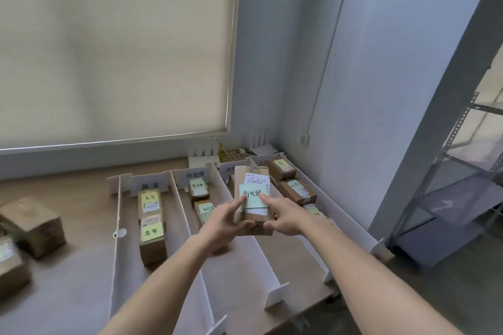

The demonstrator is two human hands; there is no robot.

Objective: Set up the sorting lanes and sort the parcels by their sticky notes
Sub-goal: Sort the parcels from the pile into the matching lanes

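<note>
A brown cardboard parcel [251, 173] with a white label and a pale green sticky note [251, 196] is held up above the lanes. My left hand [226, 219] grips its near left edge, thumb below and fingers on the note. My right hand [283, 216] grips the near right edge, forefinger on the note. White dividers [187, 228] form several lanes with upright name cards [194, 174]. Two parcels [152, 228] lie in the left lane, two [200, 190] in the middle one, several [296, 190] in the right one.
Loose parcels [32, 226] lie on the table to the left of the lanes. A white slotted rack [202, 155] and cables stand at the back by the wall. A grey metal shelf [446, 185] stands to the right, past the table edge.
</note>
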